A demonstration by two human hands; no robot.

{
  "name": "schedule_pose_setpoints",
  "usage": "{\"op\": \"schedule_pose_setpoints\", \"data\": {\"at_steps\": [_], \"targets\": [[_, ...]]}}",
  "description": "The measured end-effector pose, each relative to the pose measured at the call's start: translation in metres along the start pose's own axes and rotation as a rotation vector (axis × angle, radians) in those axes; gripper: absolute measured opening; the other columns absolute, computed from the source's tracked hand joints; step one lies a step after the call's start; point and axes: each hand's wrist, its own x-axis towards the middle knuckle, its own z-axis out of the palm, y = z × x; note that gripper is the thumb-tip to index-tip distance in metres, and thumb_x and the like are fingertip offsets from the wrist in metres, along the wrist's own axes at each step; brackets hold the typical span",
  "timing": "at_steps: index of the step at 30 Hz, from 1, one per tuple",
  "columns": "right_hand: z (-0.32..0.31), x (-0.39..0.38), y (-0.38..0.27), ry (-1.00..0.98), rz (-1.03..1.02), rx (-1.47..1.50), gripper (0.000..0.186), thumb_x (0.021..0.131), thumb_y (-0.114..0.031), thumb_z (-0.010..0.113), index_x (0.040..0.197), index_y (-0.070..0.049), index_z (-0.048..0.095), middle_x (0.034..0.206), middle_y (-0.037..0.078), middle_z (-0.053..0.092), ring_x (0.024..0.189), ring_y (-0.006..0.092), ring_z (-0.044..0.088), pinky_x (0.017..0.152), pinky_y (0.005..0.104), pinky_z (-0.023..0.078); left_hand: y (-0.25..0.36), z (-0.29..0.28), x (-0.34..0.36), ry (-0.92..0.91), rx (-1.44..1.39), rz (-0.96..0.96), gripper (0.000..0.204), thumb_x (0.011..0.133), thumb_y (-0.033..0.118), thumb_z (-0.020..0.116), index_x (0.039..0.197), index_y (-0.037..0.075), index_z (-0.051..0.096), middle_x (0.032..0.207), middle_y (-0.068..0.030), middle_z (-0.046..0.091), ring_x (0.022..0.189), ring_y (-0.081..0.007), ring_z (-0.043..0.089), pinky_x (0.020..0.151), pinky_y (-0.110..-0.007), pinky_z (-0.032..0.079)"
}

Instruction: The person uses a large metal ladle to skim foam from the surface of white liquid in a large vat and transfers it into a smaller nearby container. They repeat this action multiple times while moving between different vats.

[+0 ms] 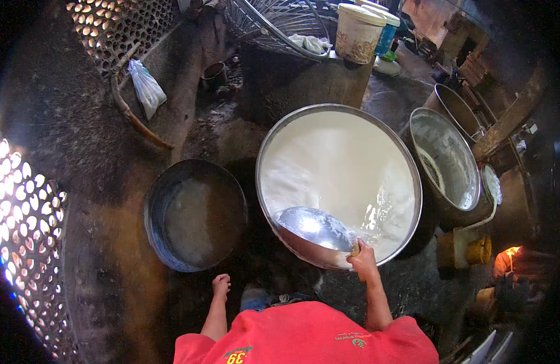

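My right hand [363, 262] grips the short handle of a wide, shiny metal ladle [315, 227]. The ladle's bowl lies at the near edge of a big round metal vat [260, 159], partly over the white milky liquid [340, 164] that fills it almost to the rim. Foam and small ripples show on the liquid near the ladle. My left hand [221, 285] is closed in a loose fist, with nothing visible in it. It hovers just on the near side of a dark round basin [147, 212], apart from its rim; the basin holds some cloudy liquid.
Right of the vat stand a deep metal pot [447, 158] with pale residue and another pot [456, 109] behind it. A long-handled dipper [492, 185] and a fire [510, 253] are farther right. Buckets [360, 33] top a dark block beyond the vat. A plastic bag [147, 88] hangs left.
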Motion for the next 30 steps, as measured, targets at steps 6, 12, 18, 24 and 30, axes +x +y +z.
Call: {"op": "schedule_pose_setpoints", "data": {"at_steps": [6, 12, 18, 24, 30], "targets": [[0.033, 0.025, -0.139, -0.245, 0.104, 0.49, 0.038, 0.07, -0.001, 0.072, 0.104, -0.001, 0.057, 0.08, 0.007, 0.063, 0.062, 0.0126, 0.059, 0.056, 0.0302, 0.049, -0.01, -0.064, 0.057, 0.06, -0.131, -0.082, 0.016, 0.089, 0.02, 0.06, 0.101, 0.01, 0.063, 0.081, 0.0006, 0.061, 0.064, -0.0092, 0.056, 0.05, -0.025, 0.042], [0.23, 0.106, -0.215, -0.229, -0.042, 0.14, 0.041, 0.073, -0.017, 0.078, 0.104, -0.001, 0.056, 0.081, 0.013, 0.065, 0.063, 0.0253, 0.063, 0.06, 0.0384, 0.051, -0.004, -0.121, 0.104, 0.183, -0.364, -0.045, 0.027, 0.085, 0.013, 0.062, 0.11, 0.005, 0.056, 0.085, -0.0054, 0.059, 0.066, -0.0122, 0.055, 0.054, -0.027, 0.043], [0.402, 0.187, -0.184, -0.294, -0.073, -0.086, 0.029, 0.079, -0.014, 0.069, 0.097, 0.006, 0.057, 0.075, 0.015, 0.064, 0.064, 0.0225, 0.065, 0.05, 0.0396, 0.051, -0.128, -0.155, 0.222, 0.394, -0.204, 0.199, 0.036, 0.087, 0.019, 0.06, 0.118, 0.001, 0.052, 0.106, -0.0151, 0.062, 0.097, -0.0302, 0.059, 0.083, -0.043, 0.047], [0.512, 0.276, -0.138, -0.243, -0.067, -0.417, 0.034, 0.086, -0.018, 0.063, 0.112, 0.002, 0.052, 0.091, 0.022, 0.065, 0.079, 0.0346, 0.065, 0.063, 0.0455, 0.05, -0.059, -0.14, 0.184, 0.497, 0.164, -0.219, 0.03, 0.09, 0.018, 0.059, 0.113, 0.0, 0.056, 0.113, -0.0202, 0.062, 0.105, -0.039, 0.058, 0.086, -0.05, 0.045], [0.62, 0.255, -0.001, -0.421, 0.295, -0.202, 0.034, 0.083, -0.023, 0.065, 0.108, -0.002, 0.054, 0.09, 0.019, 0.064, 0.08, 0.0346, 0.064, 0.065, 0.0443, 0.049, -0.013, -0.146, 0.144, 0.48, 0.218, -0.097, 0.032, 0.088, 0.018, 0.059, 0.111, -0.003, 0.053, 0.104, -0.0232, 0.062, 0.098, -0.0425, 0.059, 0.081, -0.05, 0.045]]}}
